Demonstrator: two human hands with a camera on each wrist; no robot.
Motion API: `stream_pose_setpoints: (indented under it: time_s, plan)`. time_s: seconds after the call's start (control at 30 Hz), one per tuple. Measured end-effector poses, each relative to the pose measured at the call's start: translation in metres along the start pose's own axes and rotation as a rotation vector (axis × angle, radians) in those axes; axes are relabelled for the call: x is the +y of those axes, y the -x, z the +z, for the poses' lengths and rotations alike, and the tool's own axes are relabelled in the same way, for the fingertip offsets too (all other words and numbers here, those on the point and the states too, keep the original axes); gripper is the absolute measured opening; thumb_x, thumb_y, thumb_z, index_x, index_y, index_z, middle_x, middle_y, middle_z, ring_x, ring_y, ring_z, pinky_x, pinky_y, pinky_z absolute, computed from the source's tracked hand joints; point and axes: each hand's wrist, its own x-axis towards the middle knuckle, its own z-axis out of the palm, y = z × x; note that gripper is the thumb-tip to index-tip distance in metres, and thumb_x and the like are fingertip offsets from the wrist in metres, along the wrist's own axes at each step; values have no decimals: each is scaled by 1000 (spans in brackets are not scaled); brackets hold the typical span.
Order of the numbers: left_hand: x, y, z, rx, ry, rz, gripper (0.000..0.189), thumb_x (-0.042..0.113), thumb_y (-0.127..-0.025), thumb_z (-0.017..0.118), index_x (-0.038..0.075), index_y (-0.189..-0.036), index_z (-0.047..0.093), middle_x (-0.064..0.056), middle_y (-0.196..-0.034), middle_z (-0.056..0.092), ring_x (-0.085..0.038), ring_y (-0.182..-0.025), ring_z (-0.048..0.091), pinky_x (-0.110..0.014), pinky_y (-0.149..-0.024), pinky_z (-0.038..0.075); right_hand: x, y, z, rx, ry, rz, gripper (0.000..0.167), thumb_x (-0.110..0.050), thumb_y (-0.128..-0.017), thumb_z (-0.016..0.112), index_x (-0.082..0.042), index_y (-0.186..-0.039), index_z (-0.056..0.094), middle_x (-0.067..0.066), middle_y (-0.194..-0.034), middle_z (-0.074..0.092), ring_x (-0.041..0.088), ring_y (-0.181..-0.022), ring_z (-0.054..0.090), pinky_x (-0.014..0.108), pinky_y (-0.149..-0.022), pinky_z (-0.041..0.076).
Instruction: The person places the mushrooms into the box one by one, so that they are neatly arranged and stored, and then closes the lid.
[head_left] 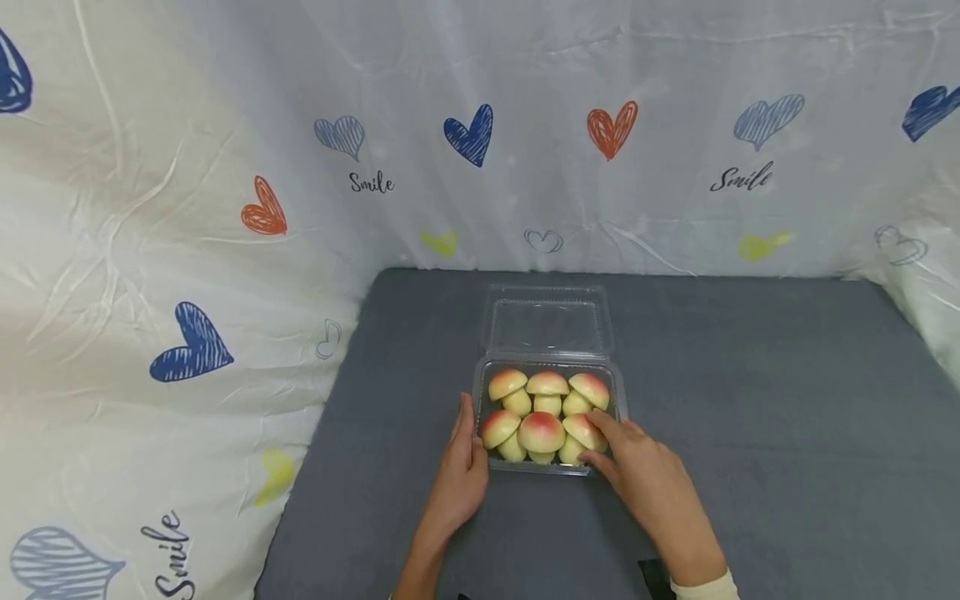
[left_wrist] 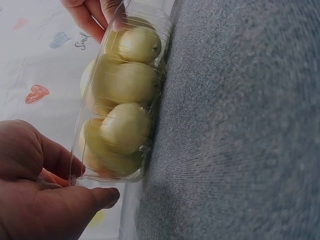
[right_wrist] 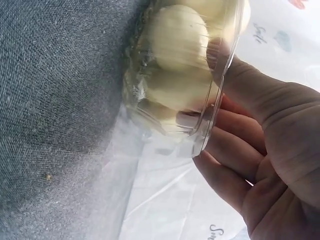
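Observation:
A clear plastic clamshell container [head_left: 619, 392] rests on the grey surface, its lid [head_left: 551, 321] folded back away from me. Inside are two rows of mushroom-shaped pieces [head_left: 547, 383], pale yellow with red-tinged caps. My left hand [head_left: 461, 475] holds the container by its left side, thumb near the front corner. With thumb and index finger, my right hand [head_left: 648, 467] pinches the front-right mushroom piece [head_left: 581, 431]. That piece sits among the others, within the container's walls. In the right wrist view, the other fingers [right_wrist: 235, 145] lie beyond the container's rim.
Grey cloth [head_left: 765, 417] covers the table on both sides of the container. A pale curtain [head_left: 540, 67] printed with hearts and "Smile" hangs behind the table and along its left side. A small dark object [head_left: 656, 577] shows beside my right wrist.

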Motion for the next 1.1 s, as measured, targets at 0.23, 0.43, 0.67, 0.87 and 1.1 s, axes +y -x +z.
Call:
stream_pose_setpoints:
  time_s: [0.23,0.43,0.67,0.87,1.1]
  plan:
    - [1,-2,-5,-14,17,7,67,-3,-110,37,4,-169,6,-12,-177,3,-21,-160,12,-28,-122,21,1,-6,-6,-24,-39,-9,53,-28,-83,91,-12,-129,70,10,-100,74,26,-69,70,50,-60,55]
    - [-1,-5,-13,-28,135,-16,68,5,-112,42,5,-170,5,-15,-177,5,-31,-161,16,-37,-124,22,12,-10,-16,-4,-103,24,46,-30,-93,84,-12,-133,72,11,-101,80,22,-69,71,49,-65,56]
    - [1,-34,-45,-29,185,-35,70,30,-115,47,6,-170,9,-18,-176,14,-32,-161,18,-50,-127,20,40,-33,-29,133,-214,83,42,-21,-104,71,-4,-141,65,17,-125,75,40,-108,74,61,-83,57]
    - [8,-77,-70,-73,237,-84,64,26,-117,40,1,-169,12,-19,-175,16,-29,-162,18,-48,-128,21,60,-57,-34,141,-320,144,43,-23,-109,62,0,-145,61,21,-133,71,41,-115,72,54,-89,57]
    - [13,-121,-71,-99,377,-172,61,19,-116,42,-4,-167,17,-22,-174,20,-30,-160,24,-40,-126,29,79,-82,-23,-77,-483,271,55,-30,-114,50,6,-155,45,28,-148,58,45,-130,62,55,-102,52]
